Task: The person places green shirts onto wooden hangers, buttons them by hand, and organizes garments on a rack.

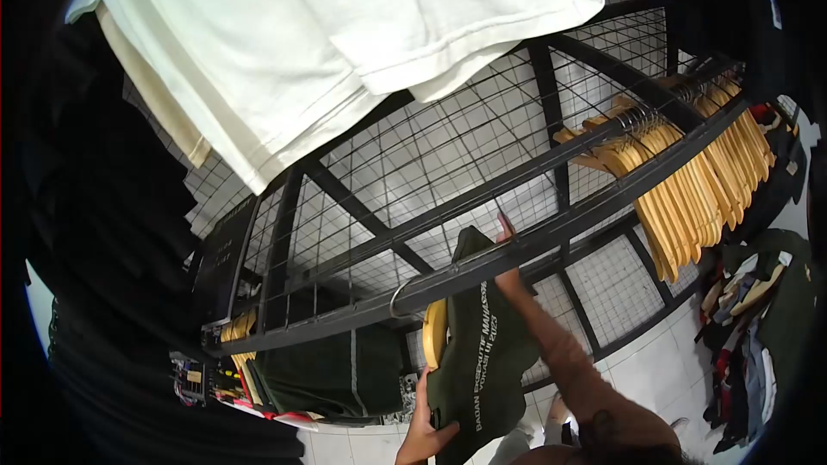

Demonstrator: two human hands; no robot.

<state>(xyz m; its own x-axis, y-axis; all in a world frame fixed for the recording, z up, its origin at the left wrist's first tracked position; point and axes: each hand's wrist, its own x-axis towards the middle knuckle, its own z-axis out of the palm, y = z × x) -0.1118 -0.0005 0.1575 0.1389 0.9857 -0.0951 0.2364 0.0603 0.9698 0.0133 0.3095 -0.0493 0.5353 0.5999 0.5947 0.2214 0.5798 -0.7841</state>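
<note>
A dark green garment with white printed lettering hangs on a wooden hanger, its hook over the black rail. At the garment's lower left, my left hand grips the cloth, thumb across it and a finger stretched up below the hanger. On the garment's far side, my right hand reaches up behind the rail with its visible fingers stretched out beside the cloth. The rail hides part of this hand, so its contact with the garment is unclear.
The black rail crosses in front of a wire-mesh rack. Bare wooden hangers crowd its right part; another dark green garment hangs left. White shirts hang overhead. Piled clothes are at right above a white tiled floor.
</note>
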